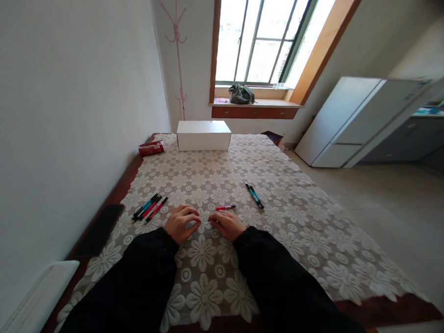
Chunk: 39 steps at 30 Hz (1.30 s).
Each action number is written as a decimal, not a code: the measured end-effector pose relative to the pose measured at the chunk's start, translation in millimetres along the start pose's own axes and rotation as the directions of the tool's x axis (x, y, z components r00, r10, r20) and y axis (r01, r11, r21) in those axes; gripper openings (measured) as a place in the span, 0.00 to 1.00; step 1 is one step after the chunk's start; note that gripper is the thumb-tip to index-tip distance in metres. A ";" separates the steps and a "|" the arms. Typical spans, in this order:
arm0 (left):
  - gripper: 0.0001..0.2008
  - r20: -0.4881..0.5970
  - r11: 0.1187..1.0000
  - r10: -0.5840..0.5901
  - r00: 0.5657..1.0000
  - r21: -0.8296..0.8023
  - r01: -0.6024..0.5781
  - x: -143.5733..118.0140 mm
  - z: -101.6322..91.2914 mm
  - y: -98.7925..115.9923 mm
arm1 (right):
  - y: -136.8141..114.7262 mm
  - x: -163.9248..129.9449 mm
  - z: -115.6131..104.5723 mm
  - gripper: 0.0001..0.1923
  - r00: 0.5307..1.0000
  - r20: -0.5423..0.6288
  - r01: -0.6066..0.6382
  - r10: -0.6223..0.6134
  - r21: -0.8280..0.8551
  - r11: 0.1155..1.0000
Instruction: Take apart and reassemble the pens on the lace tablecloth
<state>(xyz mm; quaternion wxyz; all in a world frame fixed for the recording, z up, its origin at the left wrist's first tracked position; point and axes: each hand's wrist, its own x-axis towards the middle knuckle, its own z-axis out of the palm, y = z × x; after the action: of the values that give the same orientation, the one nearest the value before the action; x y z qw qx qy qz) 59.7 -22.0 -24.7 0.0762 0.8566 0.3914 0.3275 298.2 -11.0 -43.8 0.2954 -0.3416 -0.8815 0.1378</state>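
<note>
Over the middle of the lace tablecloth [203,254], my left hand [182,222] and my right hand [227,224] face each other with pinched fingertips. A thin pale stick [205,222] spans the small gap between them, its ends hidden in my fingers; its exact kind is too small to tell. Just beyond my right hand lies a short red pen part [225,207]. Several teal, red and black pens [149,208] lie side by side left of my left hand. Farther right, teal-and-black pens [254,196] rest at a slant.
A white box [203,136] stands at the table's far end, with a dark red packet [151,148] to its left. Along the left edge lie a black flat pad [100,230] and a white object [41,296]. The wall borders the table's left side.
</note>
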 end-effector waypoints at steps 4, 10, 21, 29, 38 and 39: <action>0.05 0.015 1.000 -0.005 1.000 -0.007 0.005 -0.1 0.5 0.0 | -2.4 0.3 -1.2 0.07 1.000 0.022 -0.008 0.008 0.011 1.000; 0.05 0.035 1.000 -0.030 0.999 -0.003 0.030 0.1 0.9 -1.3 | 0.2 0.1 0.9 0.09 1.000 0.025 -0.008 0.008 0.005 1.000; 0.07 -0.101 0.969 -0.230 0.968 0.071 0.237 -0.2 -0.5 -7.9 | 8.8 -1.5 4.8 0.09 0.999 -0.027 -0.029 0.028 -0.056 0.998; 0.10 0.001 0.908 -0.384 0.923 0.181 0.378 -2.9 1.7 -8.0 | 8.9 -1.3 1.8 0.08 1.000 -0.006 -0.013 0.012 -0.175 0.984; 0.08 0.045 0.914 -0.381 0.924 0.169 0.368 -3.5 3.3 -13.9 | 6.3 -1.3 -7.4 0.06 0.991 -0.081 -0.124 0.107 -0.251 0.960; 0.08 0.043 0.916 -0.377 0.925 0.166 0.366 -3.9 3.9 -14.5 | 7.4 -1.7 -9.4 0.07 0.982 -0.121 -0.170 0.143 -0.259 0.951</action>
<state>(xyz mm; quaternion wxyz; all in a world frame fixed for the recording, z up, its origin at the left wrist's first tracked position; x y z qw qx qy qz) 51.3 -14.5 -35.3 0.0845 0.7815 0.5681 0.2435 308.9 -6.4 -40.4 0.2787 -0.4540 -0.8460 0.0226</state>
